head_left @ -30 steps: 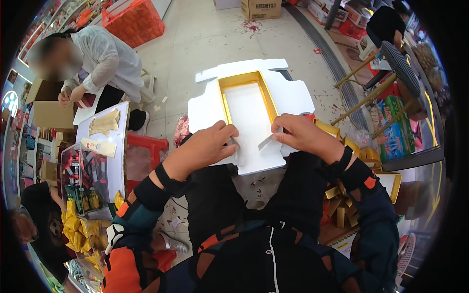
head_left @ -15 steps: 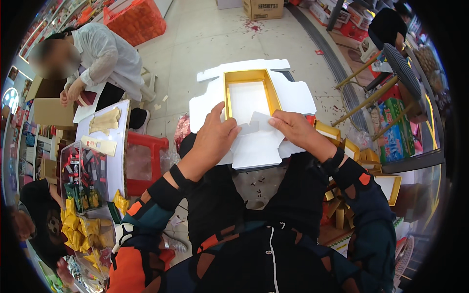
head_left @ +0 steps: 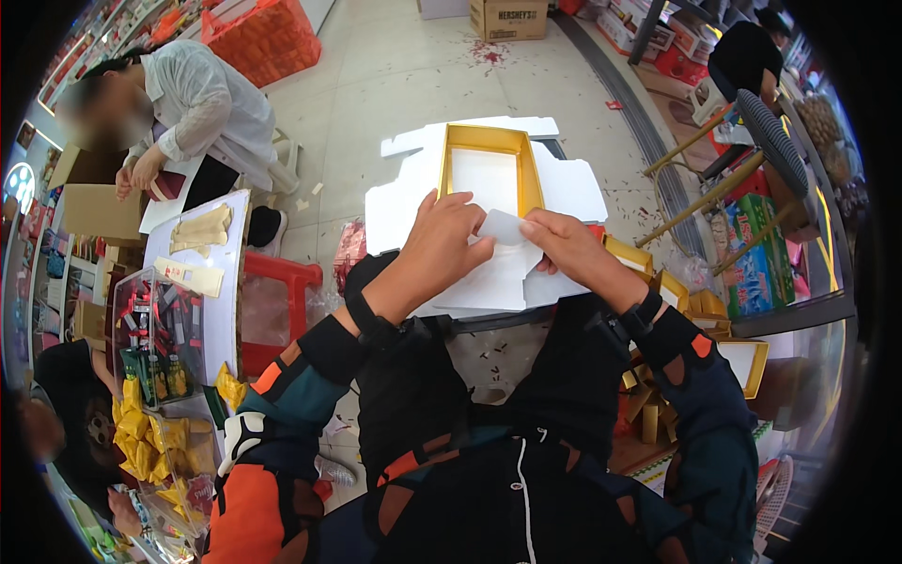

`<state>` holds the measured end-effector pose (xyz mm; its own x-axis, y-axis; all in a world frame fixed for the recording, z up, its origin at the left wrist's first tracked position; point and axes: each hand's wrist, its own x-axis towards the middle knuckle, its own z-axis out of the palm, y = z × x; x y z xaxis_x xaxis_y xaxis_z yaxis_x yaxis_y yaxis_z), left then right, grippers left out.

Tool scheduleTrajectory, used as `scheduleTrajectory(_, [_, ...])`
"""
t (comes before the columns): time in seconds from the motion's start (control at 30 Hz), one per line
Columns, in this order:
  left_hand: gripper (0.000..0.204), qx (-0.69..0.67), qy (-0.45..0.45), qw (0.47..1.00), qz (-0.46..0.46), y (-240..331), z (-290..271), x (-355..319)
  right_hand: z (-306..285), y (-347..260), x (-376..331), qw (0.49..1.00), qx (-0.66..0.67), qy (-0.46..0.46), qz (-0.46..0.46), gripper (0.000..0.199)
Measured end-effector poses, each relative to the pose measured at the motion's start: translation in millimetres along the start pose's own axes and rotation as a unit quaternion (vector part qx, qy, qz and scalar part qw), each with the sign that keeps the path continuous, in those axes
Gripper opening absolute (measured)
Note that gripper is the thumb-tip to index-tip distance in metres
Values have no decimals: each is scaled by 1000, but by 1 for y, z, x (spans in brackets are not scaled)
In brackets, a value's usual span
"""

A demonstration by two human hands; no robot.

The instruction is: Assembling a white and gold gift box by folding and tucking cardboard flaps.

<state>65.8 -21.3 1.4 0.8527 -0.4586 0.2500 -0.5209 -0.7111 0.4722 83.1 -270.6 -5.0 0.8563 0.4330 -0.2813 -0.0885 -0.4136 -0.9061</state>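
Observation:
My right hand (head_left: 570,246) pinches a small, pale translucent piece (head_left: 505,227) with rounded corners between thumb and fingers. My left hand (head_left: 440,246) is bent over the near left corner of a shallow gold-sided box (head_left: 532,169) with a white inside. Its thumb and index finger are apart, with no object visible between them. The box stands on an unfolded white cardboard blank (head_left: 399,202), which lies across a dark support in front of my knees. Part of the box's near end is hidden behind my left hand and the translucent piece.
More gold boxes (head_left: 745,367) lie at my right, near a striped chair (head_left: 772,141). On the left are a red stool (head_left: 299,277) and a white table (head_left: 225,282) with a clear bin (head_left: 155,329) and yellow packets (head_left: 141,437). A person in white (head_left: 202,108) sits beyond.
My left hand has moved right, toward the box's near end, its index finger now bent. The box has shifted slightly right and tilted. My right hand still holds the translucent piece.

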Motion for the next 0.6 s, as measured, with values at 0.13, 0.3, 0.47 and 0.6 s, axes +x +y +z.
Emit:
scheduleTrajectory(0.13, [23, -2, 9, 1000, 11, -5, 7, 2, 2, -1, 0, 1000, 7, 0, -6, 32])
scheduleTrajectory(0.3, [25, 56, 12, 998, 22, 1, 12, 1, 6, 3, 0, 999, -21, -10, -37, 33])
scheduleTrajectory(0.47, [21, 93, -63, 994, -6, 0, 5, -1, 2, 3, 3, 1000, -4, 18, -5, 36])
scheduleTrajectory(0.6, [18, 132, 30, 990, 49, 19, -20, -10, 0, 0, 0, 999, -2, 26, 22, 36])
